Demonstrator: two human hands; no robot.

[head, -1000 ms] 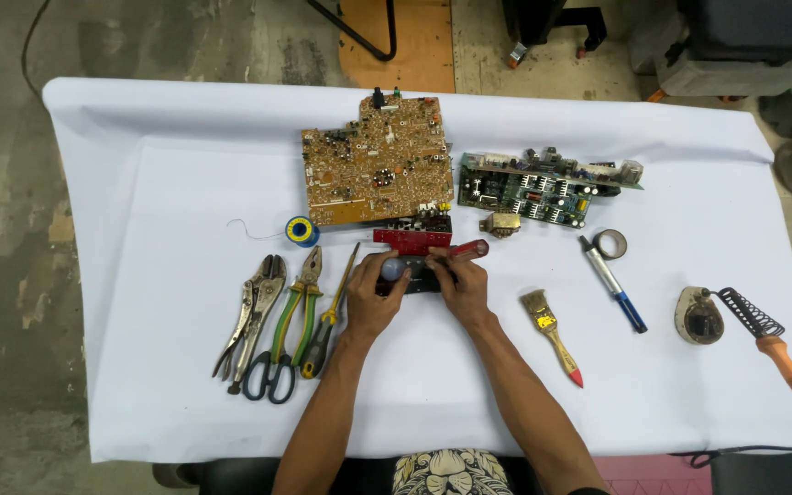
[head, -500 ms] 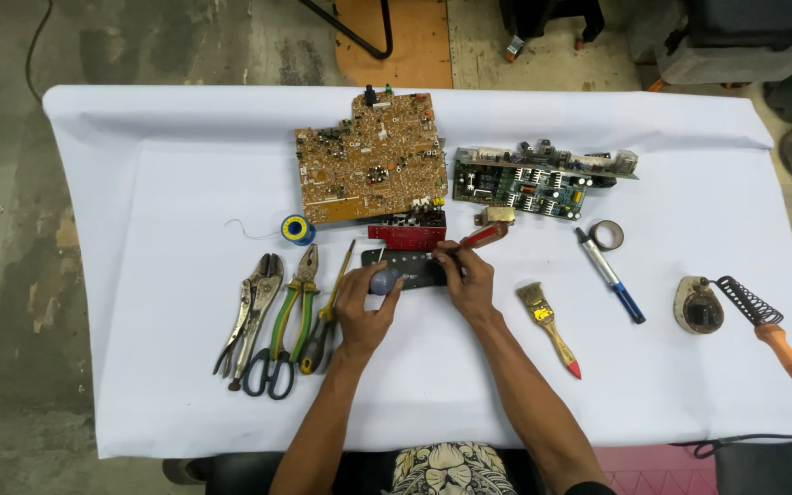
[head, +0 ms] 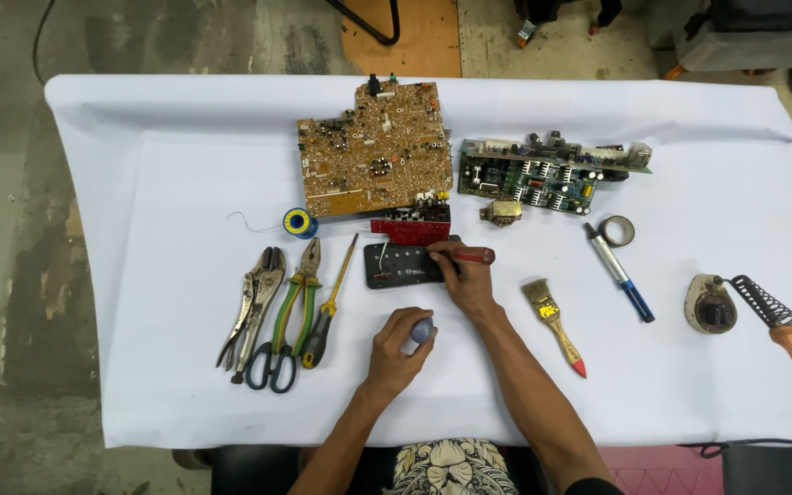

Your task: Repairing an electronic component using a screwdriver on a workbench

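Black board [head: 402, 266] on white cloth [head: 167, 183]; right hand [head: 466, 280] grips red tool [head: 469, 258], left hand [head: 398, 341] perhaps a knob [head: 422, 330].

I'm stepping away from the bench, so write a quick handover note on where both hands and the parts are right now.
Left hand: closed on a small grey-blue knob, near the table's front edge.
Right hand: holds a red-handled tool, tip at the black board.
Black board lies flat below the red board and the brown board.
Done: cannot tell from this view.
Left: work on the black board is under way.
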